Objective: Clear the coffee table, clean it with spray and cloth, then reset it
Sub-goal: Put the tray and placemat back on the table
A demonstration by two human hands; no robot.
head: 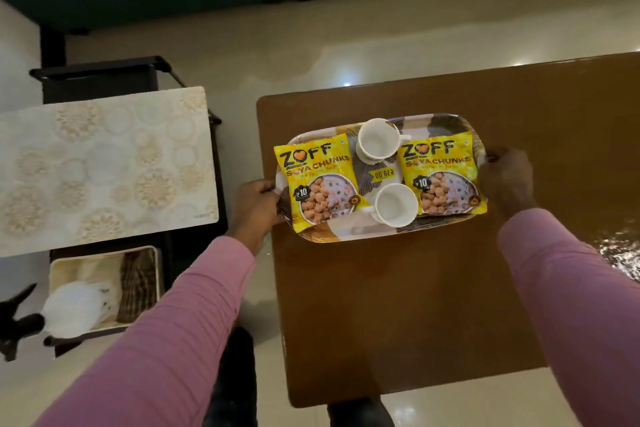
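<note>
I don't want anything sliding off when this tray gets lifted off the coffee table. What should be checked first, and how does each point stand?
1. Left hand grip on the left end of the tray: ok, fingers curl round the rim.
2. Right hand grip on the right end: ok.
3. Far cup and near cup upright: ok.
4. Cups empty: ok, no liquid visible.
5. Left packet and right packet inside the rim: not ok, outer corners reach the edge.
6. Side table as landing spot on the left: ok, its patterned top shows.
</note>
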